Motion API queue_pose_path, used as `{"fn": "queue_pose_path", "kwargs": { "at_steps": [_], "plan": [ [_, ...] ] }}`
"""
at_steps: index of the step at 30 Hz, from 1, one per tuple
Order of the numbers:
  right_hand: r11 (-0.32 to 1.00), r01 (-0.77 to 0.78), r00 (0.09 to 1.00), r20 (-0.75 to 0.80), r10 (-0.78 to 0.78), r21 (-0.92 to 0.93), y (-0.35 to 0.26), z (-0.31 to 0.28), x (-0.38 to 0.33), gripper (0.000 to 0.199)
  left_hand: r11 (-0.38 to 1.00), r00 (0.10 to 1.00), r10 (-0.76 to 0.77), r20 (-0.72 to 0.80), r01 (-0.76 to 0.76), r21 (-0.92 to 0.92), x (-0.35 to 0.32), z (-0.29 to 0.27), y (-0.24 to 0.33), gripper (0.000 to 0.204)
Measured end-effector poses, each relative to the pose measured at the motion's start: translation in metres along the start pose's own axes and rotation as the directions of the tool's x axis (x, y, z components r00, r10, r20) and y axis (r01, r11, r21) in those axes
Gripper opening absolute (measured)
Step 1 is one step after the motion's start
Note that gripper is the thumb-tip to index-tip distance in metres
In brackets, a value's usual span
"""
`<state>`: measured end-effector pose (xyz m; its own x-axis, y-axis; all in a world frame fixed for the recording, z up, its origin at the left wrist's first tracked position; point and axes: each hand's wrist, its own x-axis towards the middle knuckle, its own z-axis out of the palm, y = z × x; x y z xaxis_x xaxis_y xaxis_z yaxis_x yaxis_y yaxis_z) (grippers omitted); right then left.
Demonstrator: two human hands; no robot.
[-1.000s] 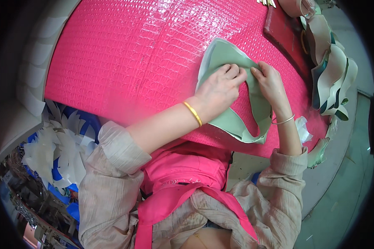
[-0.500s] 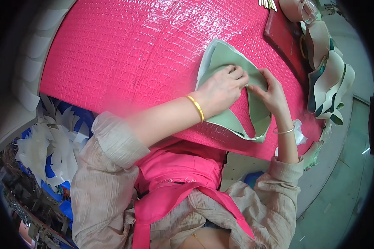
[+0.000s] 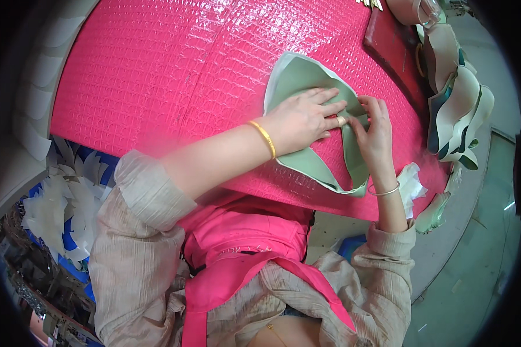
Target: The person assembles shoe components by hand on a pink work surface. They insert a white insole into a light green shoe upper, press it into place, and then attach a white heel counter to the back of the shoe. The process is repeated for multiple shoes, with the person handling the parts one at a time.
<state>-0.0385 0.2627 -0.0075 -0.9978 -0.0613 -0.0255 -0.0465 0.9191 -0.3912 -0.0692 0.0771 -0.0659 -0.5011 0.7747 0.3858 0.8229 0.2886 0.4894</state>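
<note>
pale green cut piece being folded on the pink sheet

the left hand [image 3: 300, 118] lies flat on a pale green cut piece [image 3: 307, 78], a curved shape like a shoe upper, fingers spread and pressing it down against the glossy pink embossed sheet [image 3: 156, 69] that covers the table. the right hand [image 3: 373, 130] meets it from the right, fingertips bunched and pinching an edge of the same piece where the two hands come together. the piece sits toward the right of the sheet, its far part a broad rounded flap with a whitish underside showing along the rim, its near part two narrow arms curving toward the near edge of the sheet

by the look of it the work is midway: the fold or crease at the middle is in hand, the flap is not yet flat, and the arms lie loose and untouched. the material seems thin, soft and pliable

to the far right a stack of similar cut pieces [image 3: 454, 110] in white and green leans along the table edge. white cut pieces [image 3: 52, 208] lie heaped low at the left
</note>
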Motion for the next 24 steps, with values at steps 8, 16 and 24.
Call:
{"fn": "queue_pose_path", "kwargs": {
  "at_steps": [8,16,24],
  "plan": [
    [0.815,-0.525,0.840,0.303,0.450,0.245,-0.016,-0.035,-0.040,0.055,0.997,0.998,0.061,0.017,-0.062,0.049,0.007,0.003,-0.004,0.035],
    [0.572,-0.417,0.908,0.298,0.293,0.707,0.001,0.007,-0.087,0.058,0.993,0.984,0.084,0.159,-0.069,-0.095,0.019,-0.012,-0.016,0.036],
    [0.994,-0.103,0.885,0.459,0.076,0.034,-0.008,-0.007,-0.064,0.062,0.992,0.974,0.127,0.188,-0.122,-0.037,0.014,-0.014,-0.018,0.040]
  ]
}}
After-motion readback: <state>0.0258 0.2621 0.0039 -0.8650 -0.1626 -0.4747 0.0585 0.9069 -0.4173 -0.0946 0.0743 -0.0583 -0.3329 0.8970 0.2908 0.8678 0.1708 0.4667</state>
